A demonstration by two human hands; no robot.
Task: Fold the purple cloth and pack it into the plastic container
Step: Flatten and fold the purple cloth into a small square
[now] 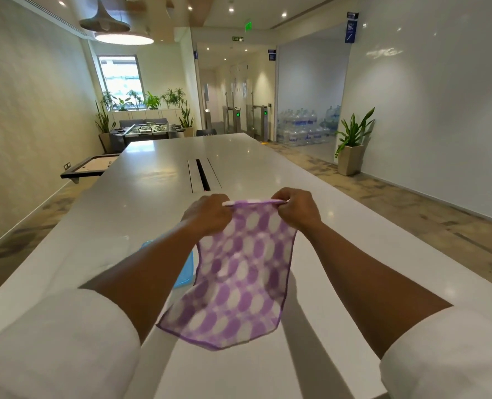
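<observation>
The purple cloth [239, 272] is a thin square patterned with pale ovals on lilac and edged in a darker purple hem. It hangs in the air above the white table [158, 174], unfolded, its top edge stretched taut and level, pinched at 1 corner by the left hand [210, 214] and at the other by the right hand [295, 208]. The lower part swings toward the near edge, blurred. The plastic container [185, 269] is translucent blue; only a strip of it shows, resting on the table behind the cloth's left side
</observation>
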